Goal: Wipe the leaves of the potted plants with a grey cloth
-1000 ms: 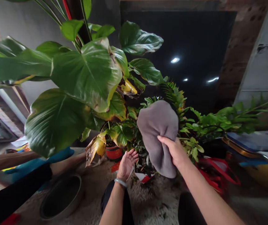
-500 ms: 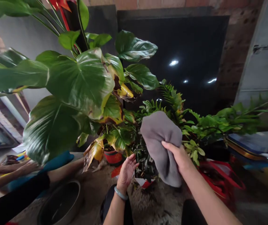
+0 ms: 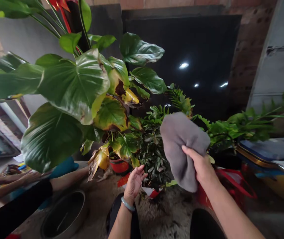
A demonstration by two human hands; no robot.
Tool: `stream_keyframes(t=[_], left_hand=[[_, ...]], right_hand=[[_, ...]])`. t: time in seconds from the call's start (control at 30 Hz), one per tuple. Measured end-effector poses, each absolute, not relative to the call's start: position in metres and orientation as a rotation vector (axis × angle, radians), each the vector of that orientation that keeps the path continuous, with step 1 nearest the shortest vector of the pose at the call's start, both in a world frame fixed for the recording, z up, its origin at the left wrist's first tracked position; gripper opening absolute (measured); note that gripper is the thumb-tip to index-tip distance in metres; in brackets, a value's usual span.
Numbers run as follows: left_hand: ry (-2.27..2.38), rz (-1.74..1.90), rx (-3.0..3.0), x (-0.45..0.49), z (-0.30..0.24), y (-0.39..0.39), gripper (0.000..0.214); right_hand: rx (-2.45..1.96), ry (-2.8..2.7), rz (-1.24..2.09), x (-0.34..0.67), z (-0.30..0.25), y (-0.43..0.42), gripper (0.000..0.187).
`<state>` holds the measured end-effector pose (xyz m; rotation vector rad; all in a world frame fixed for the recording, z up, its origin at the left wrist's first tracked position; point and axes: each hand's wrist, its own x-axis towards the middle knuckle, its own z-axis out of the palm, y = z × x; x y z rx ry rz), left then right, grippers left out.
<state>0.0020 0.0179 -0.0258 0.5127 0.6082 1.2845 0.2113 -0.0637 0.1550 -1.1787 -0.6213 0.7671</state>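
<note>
A grey cloth (image 3: 179, 142) is bunched in my right hand (image 3: 203, 166), its thumb pressed on the near face and most of the fingers hidden behind. The cloth hangs in front of leafy potted plants. My left hand (image 3: 135, 182), with a pale bangle on the wrist, is raised with loosely curled, parted fingers and nothing in it. Beside it grows a small dark-leaved plant (image 3: 154, 156) in a red and white pot (image 3: 152, 192). A large broad-leaved plant (image 3: 74, 83) rises to the left, some of its leaves yellow and brown.
A dark basin (image 3: 64, 212) stands on the floor at lower left, near a co-worker's arms (image 3: 15, 186). Behind the plants leans a black panel (image 3: 186, 49). A red bag (image 3: 234, 186) and stacked items (image 3: 261, 151) lie to the right. An orange-red pot (image 3: 119, 166) sits mid-floor.
My right hand has carried the grey cloth rightward and slightly up, uncovering more of the dark-leaved plant. A large leaf has swung left. My left hand has stayed nearly still.
</note>
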Motion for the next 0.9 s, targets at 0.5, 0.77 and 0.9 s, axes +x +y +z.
stream_keyframes(t=[0.5, 0.77, 0.9], left_hand=[[0.541, 1.263, 0.491, -0.004, -0.031, 0.023, 0.032], [0.535, 1.262, 0.487, -0.004, -0.036, 0.023, 0.022], [0.539, 1.241, 0.502, -0.006, -0.036, 0.022, 0.024]], right_hand=[[-1.121, -0.279, 1.04, 0.224, 0.154, -0.073, 0.04], [-1.268, -0.293, 1.467, 0.195, 0.11, -0.056, 0.018], [-1.359, -0.212, 1.562, 0.196, 0.088, -0.105, 0.025]])
